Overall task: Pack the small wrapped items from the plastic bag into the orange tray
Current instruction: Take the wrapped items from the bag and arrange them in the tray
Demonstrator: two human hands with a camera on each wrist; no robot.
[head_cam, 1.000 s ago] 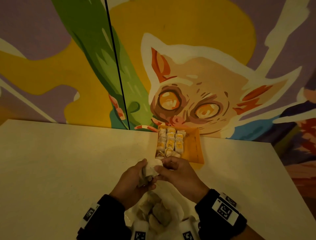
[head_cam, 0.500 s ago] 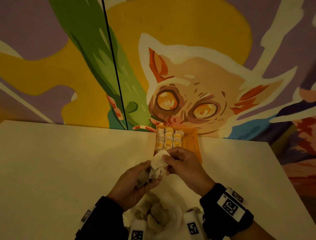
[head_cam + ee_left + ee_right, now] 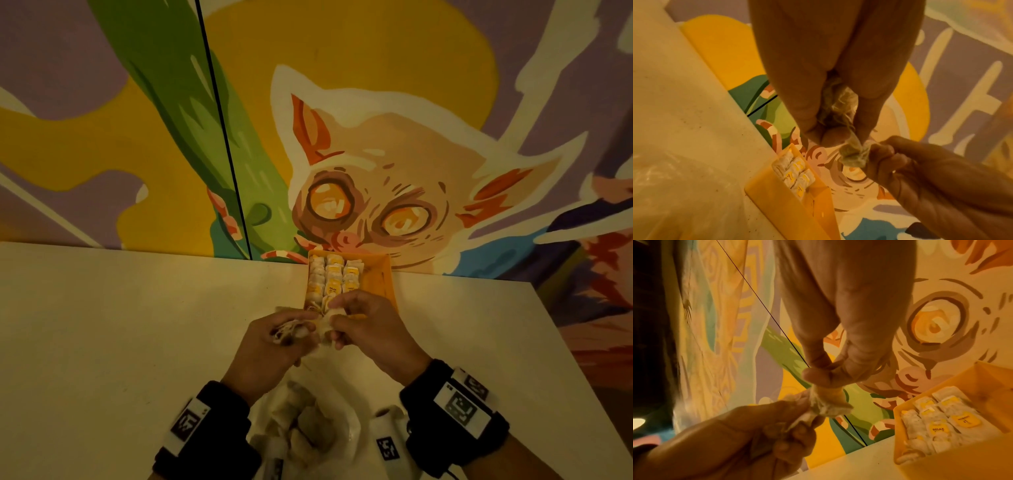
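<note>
Above the table, just in front of the orange tray (image 3: 385, 277), both hands work on small wrapped items. My left hand (image 3: 291, 334) grips a clump of them with tangled strings (image 3: 835, 104). My right hand (image 3: 342, 317) pinches one wrapped item (image 3: 826, 402) between thumb and forefinger, and the same item (image 3: 853, 154) hangs next to the left fingertips. The tray (image 3: 986, 386) holds rows of white packets with yellow tags (image 3: 334, 277), filling its left part. The plastic bag (image 3: 308, 425) lies open near the table's front edge between my wrists, with several items inside.
The pale table (image 3: 120, 325) runs to a painted mural wall (image 3: 342, 137) directly behind the tray. The table's right edge (image 3: 561, 342) slants away beyond my right wrist. Black wristbands with printed markers (image 3: 459, 407) sit on both wrists.
Both hands have moved forward to the tray's near end. The right hand has shifted from holding the pale wrapper up to pinching one item beside the left hand's clump.
</note>
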